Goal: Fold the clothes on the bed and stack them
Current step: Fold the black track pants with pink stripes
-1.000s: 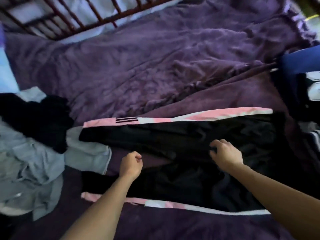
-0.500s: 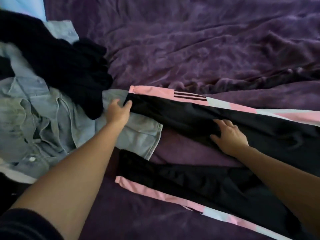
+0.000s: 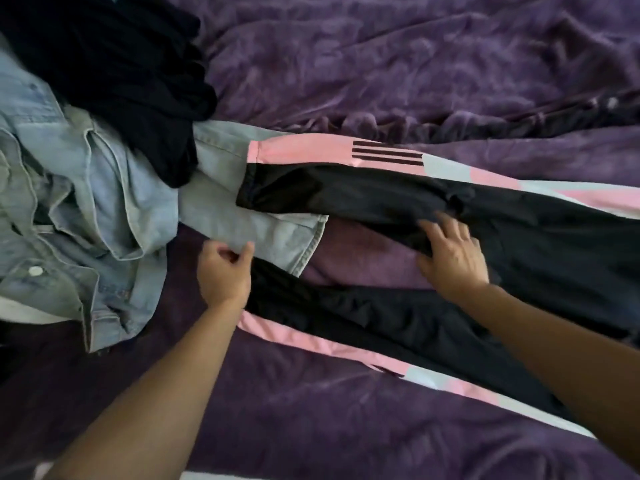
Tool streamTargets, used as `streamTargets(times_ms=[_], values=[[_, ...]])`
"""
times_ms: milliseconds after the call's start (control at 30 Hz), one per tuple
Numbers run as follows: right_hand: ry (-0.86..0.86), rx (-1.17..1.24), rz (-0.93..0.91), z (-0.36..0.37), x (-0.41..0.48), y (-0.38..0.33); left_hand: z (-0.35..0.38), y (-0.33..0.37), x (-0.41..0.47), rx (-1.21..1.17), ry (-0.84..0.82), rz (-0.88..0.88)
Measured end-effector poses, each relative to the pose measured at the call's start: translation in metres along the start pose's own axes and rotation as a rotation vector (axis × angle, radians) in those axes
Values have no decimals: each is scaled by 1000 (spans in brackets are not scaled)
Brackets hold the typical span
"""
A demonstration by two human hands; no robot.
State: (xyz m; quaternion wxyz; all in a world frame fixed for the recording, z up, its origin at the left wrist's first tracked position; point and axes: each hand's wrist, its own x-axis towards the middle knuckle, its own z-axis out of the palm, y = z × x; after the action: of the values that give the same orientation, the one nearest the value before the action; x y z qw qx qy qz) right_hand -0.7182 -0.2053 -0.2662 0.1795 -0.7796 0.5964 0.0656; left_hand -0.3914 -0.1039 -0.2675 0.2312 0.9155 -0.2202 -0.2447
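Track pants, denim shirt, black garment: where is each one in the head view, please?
Track pants (image 3: pixel 381 202): head view, black fabric of the far leg.
Denim shirt (image 3: pixel 114 202): head view, its crumpled middle.
Black garment (image 3: pixel 131 74): head view, its bunched middle.

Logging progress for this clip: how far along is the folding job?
Done: nothing folded or stacked in view. In hand: black track pants with pink-and-white side stripes lie spread on the purple blanket, legs apart; right hand presses flat on the far leg, left hand curls by the near cuff, grip unclear. Left: fold them, then the crumpled light-blue denim shirt and black garment, and stack.
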Motion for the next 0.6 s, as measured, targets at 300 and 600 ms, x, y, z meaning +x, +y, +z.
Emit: streamTargets(times_ms=[300,600], values=[[-142,-54,-275,79,-153,-29,-27,-72,-77,230,-149,171],[-241,30,-524,84,-214,-27,-63,-89,-94,482,-48,53]])
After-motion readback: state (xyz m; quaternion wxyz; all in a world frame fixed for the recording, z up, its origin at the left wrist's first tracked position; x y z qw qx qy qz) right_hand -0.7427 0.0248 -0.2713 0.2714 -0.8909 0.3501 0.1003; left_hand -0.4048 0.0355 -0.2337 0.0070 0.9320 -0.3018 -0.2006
